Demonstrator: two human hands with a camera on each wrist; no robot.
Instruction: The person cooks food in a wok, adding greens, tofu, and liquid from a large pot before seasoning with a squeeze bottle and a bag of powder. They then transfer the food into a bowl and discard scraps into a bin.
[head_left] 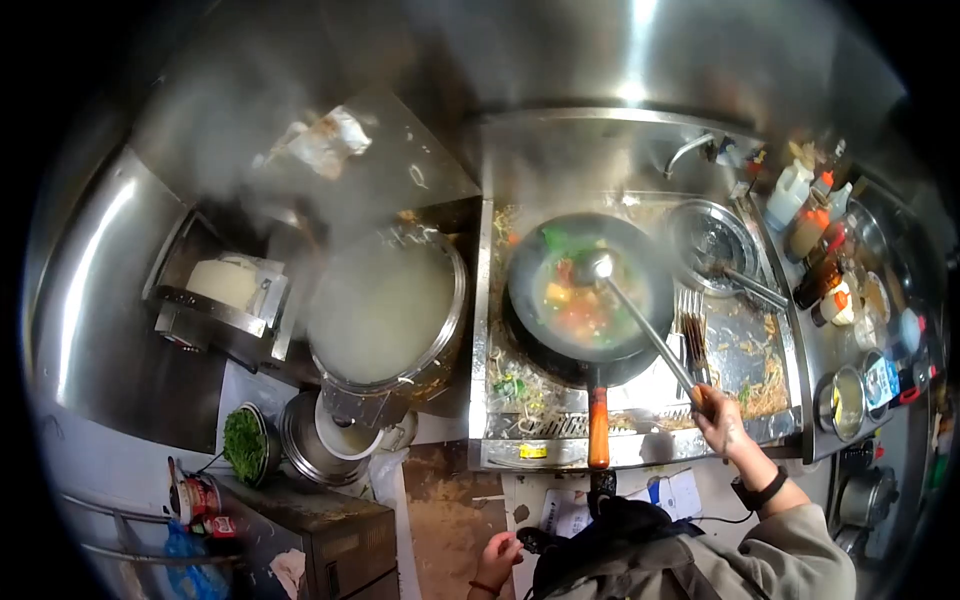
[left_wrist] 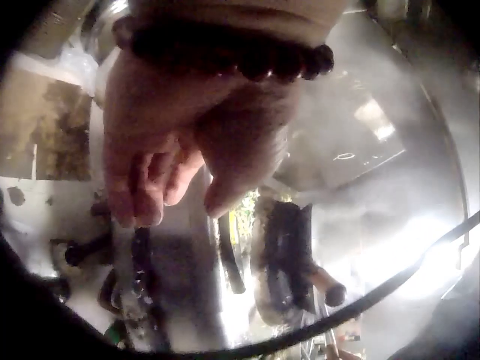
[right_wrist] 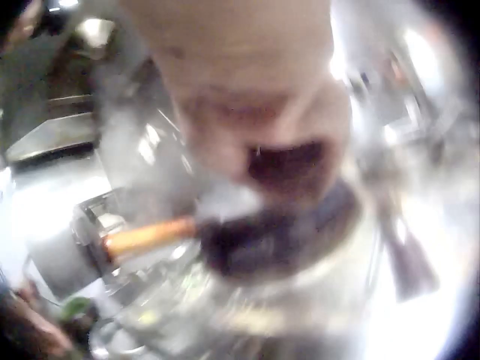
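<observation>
- Ladle (head_left: 650, 337): handle end gripped in the right hand (head_left: 722, 425).
- Ladle head: ahead-left of that grip, in or just above the wok (head_left: 640, 245).
- Left hand (head_left: 497, 560): left of the grip, fingers loosely curled.

Glaring steel wall (head_left: 575, 55), hazy head view, black rounded edges, shadowed left hand (left_wrist: 195, 116), right wrist view blurred
</observation>
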